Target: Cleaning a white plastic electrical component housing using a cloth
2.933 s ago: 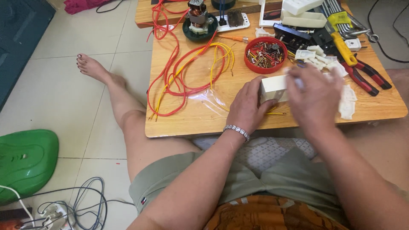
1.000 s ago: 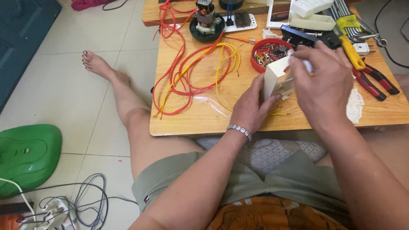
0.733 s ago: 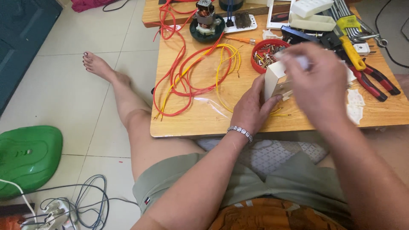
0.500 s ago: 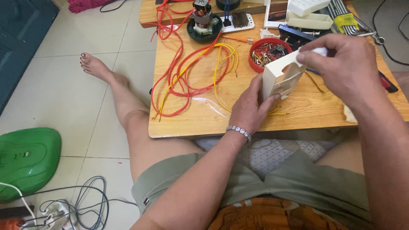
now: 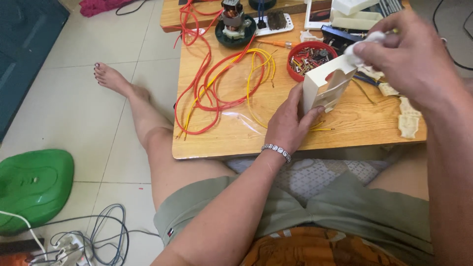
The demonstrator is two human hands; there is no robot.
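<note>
My left hand (image 5: 290, 120) grips a white plastic box-shaped housing (image 5: 325, 88) and holds it upright on the low wooden table (image 5: 231, 140). My right hand (image 5: 414, 54) is raised above the housing's top right corner and pinches a small white wad of cloth or tissue (image 5: 362, 47) against that corner. A silver bracelet (image 5: 277, 150) sits on my left wrist.
Red and yellow wires (image 5: 221, 88) loop over the table's left half. A red bowl of small screws and parts (image 5: 310, 56) stands behind the housing. A small motor on a dark green base (image 5: 234, 24) is at the back. White scraps (image 5: 406, 118) lie right. A green plastic cover (image 5: 34, 184) lies on the floor.
My right hand has lifted from the front of the housing to its top right corner, carrying the white wad. The left hand keeps holding the housing, now tipped upright.
</note>
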